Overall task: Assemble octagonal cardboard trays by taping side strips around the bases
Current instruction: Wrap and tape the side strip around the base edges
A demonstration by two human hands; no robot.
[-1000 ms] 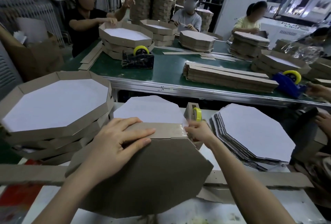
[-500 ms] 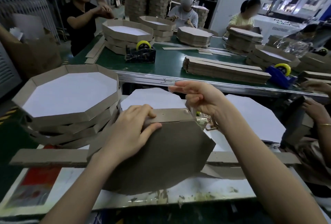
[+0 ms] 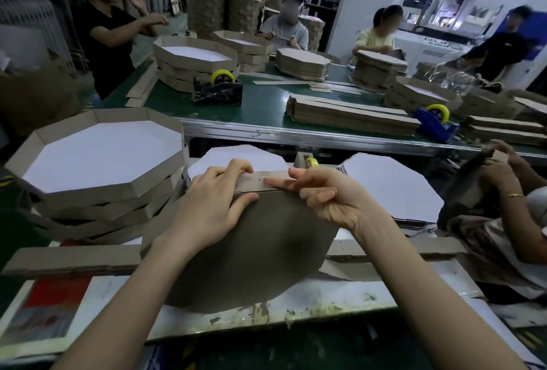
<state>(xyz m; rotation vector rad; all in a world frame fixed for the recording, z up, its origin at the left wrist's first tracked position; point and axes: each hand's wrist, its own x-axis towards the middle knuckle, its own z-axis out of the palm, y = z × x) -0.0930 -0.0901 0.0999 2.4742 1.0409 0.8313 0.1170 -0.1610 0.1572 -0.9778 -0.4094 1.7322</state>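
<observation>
My right hand [image 3: 328, 195] has left the dispenser [image 3: 305, 160] — half a second ago it hung lifted above the tray [image 3: 251, 245] — and has now come down, its fingers [image 3: 278, 182] laid along the strip [image 3: 254, 180] at the top edge.

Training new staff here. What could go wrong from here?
The left hand grips the side strip against the tilted base; a slip could open the seam. The right hand presses on that strip; a hard push might shift it. The uneven stack of finished trays at left could get knocked.
</observation>
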